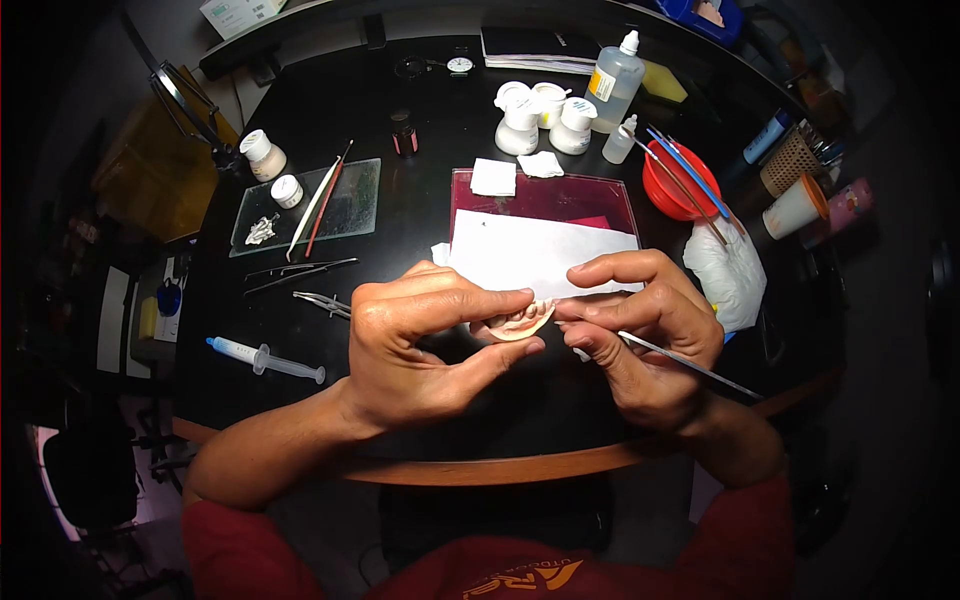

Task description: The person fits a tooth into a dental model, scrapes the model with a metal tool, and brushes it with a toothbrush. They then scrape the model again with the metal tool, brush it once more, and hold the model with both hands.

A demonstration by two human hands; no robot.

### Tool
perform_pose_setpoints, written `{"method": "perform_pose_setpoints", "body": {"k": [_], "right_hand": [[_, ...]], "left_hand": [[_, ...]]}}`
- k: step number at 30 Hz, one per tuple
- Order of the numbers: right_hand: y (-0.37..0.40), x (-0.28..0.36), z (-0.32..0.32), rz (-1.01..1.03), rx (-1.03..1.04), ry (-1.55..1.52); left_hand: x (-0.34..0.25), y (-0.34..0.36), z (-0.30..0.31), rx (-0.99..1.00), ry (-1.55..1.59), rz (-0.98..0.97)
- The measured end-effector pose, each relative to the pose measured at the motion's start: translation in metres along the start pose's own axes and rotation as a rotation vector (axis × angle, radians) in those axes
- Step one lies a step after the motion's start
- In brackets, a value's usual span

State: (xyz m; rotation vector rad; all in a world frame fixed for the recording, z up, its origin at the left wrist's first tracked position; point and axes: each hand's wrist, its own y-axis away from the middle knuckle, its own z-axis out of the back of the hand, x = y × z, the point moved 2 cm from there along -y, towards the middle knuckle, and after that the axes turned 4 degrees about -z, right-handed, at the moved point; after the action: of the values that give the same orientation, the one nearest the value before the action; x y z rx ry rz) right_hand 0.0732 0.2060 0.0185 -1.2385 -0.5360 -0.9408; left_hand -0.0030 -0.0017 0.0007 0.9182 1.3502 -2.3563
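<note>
My left hand (415, 335) is closed on a pinkish-cream dental model (522, 326), pinched between fingers and thumb; its curved rim and a row of teeth show. My right hand (655, 335) meets the model's right edge with its fingertips. A slim, light-coloured dental instrument (690, 366) is gripped in that hand, its shaft slanting down to the right. The fingers partly cover its working end, so I cannot make out whether the tip touches the model. Behind both hands lies a sheet of white paper (530, 250) on a dark red plate (590, 195).
Left: a glass slab (350, 205) with small jars and two thin tools, tweezers (322, 303), a syringe (265, 362). Back: white bottles (518, 130) and a large clear bottle (615, 85). Right: a red bowl (670, 195) with brushes across it, and crumpled white tissue (725, 275).
</note>
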Motion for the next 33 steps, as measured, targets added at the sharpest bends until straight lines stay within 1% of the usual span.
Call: {"method": "perform_pose_setpoints", "body": {"k": [2,5,7,10,13,17,23,26,28,33], "right_hand": [[-0.0001,0.0003,0.0012,0.017,0.003,0.011],[0.0003,0.0007,0.0018,-0.014,0.0,-0.017],[0.0004,-0.001,0.002,0.014,0.01,0.011],[-0.0003,0.0001,0.001,0.029,0.028,0.028],[-0.0005,0.0012,-0.0001,0.043,0.032,0.024],[-0.0003,0.0016,0.0006,0.02,0.015,0.048],[0.002,0.0002,-0.0013,0.067,0.055,0.095],[0.0012,0.0004,-0.0012,0.038,0.019,0.079],[0.0015,-0.0001,-0.0018,0.051,0.04,0.08],[0.0009,-0.0001,-0.002,0.066,0.047,0.072]], "left_hand": [[-0.0009,-0.0008,0.0004,0.007,-0.005,-0.005],[-0.0011,-0.0011,-0.0003,-0.006,0.0,-0.005],[-0.0003,-0.0005,-0.0026,-0.043,0.003,0.0],[-0.0005,0.0001,-0.0001,-0.01,-0.005,0.001],[-0.0004,-0.0005,-0.0015,-0.052,-0.002,0.008],[-0.0019,-0.0014,-0.001,-0.04,-0.018,-0.013],[-0.0025,-0.0008,-0.0008,-0.031,-0.061,-0.038],[-0.0026,-0.0004,-0.0001,-0.01,-0.072,-0.069],[-0.0025,-0.0004,-0.0005,-0.012,-0.077,-0.089],[-0.0028,-0.0004,-0.0016,-0.035,-0.067,-0.078]]}}
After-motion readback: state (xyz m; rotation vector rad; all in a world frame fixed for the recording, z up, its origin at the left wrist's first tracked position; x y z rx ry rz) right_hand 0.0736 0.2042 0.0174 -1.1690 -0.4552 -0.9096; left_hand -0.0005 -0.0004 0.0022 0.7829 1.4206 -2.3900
